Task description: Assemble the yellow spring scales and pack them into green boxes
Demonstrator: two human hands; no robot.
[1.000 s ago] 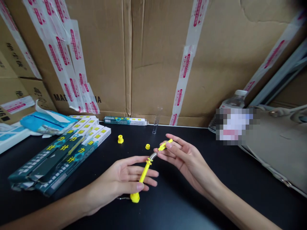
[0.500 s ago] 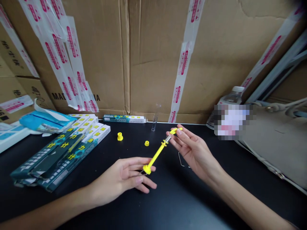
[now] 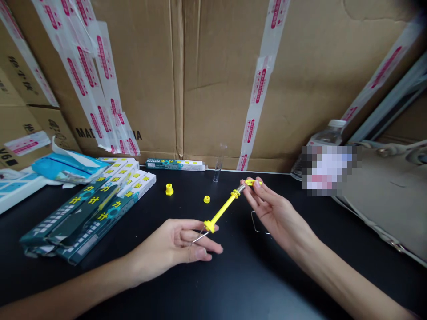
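Note:
A long yellow rod-like tool (image 3: 223,210) with a metal section near its top slants between my hands over the black table (image 3: 233,275). My right hand (image 3: 271,210) pinches its upper yellow end with fingertips. My left hand (image 3: 182,244) lies palm up, thumb and fingers closed on a thin metal wire hook at the tool's lower end. Two small yellow caps (image 3: 169,189) (image 3: 207,199) rest on the table behind the tool. A bent metal wire (image 3: 256,222) lies beside my right hand.
Several flat dark-teal boxes with yellow labels (image 3: 86,209) lie at the left, with a blue packet (image 3: 63,166) behind them. One more box (image 3: 175,165) and a clear tube (image 3: 217,170) stand against the taped cardboard wall (image 3: 207,80). A water bottle (image 3: 325,138) and beige bag (image 3: 390,195) are at right.
The tool has moved up and right between my hands. My right hand pulled away to the right; my left hand now holds only the wire at the bottom end.

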